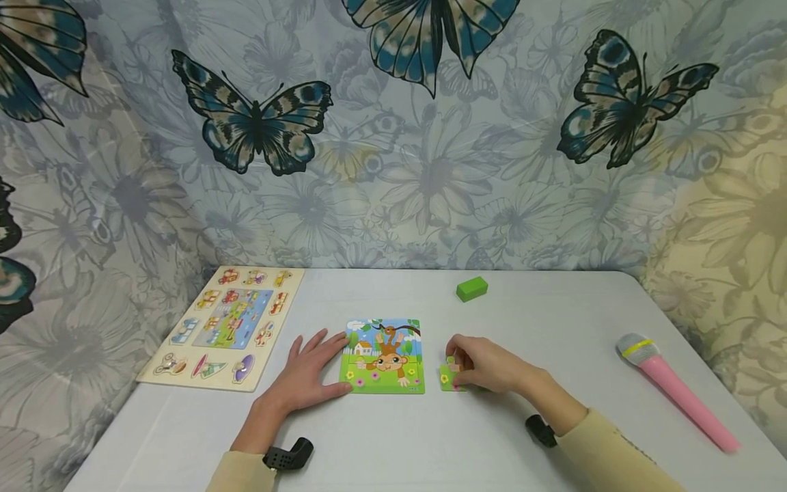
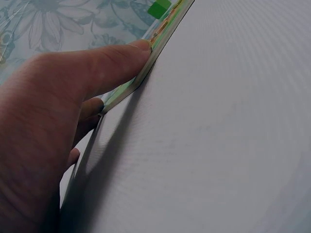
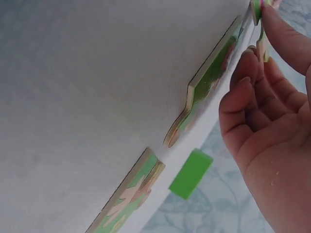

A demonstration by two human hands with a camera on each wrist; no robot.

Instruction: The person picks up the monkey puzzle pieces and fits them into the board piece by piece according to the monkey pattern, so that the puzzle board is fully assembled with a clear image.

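Note:
A square monkey jigsaw puzzle (image 1: 382,359) lies flat on the white table. My left hand (image 1: 312,374) rests at its left side with fingers spread, the thumb touching the lower left corner. In the left wrist view the thumb (image 2: 112,63) lies straight along the puzzle's edge. To the right of the puzzle, my right hand (image 1: 486,365) pinches a small green puzzle piece (image 1: 449,379), partly covered by the fingers. The right wrist view shows the held piece (image 3: 257,12) at the thumb tip, with another puzzle section (image 3: 209,77) lying below the hand.
A green block (image 1: 471,289) sits behind, toward the table's far edge. On the left lies a wooden picture board (image 1: 264,372) with vehicles and toys. A pink toy microphone (image 1: 688,403) lies at the right. Butterfly-patterned cloth (image 1: 430,205) hangs behind the table.

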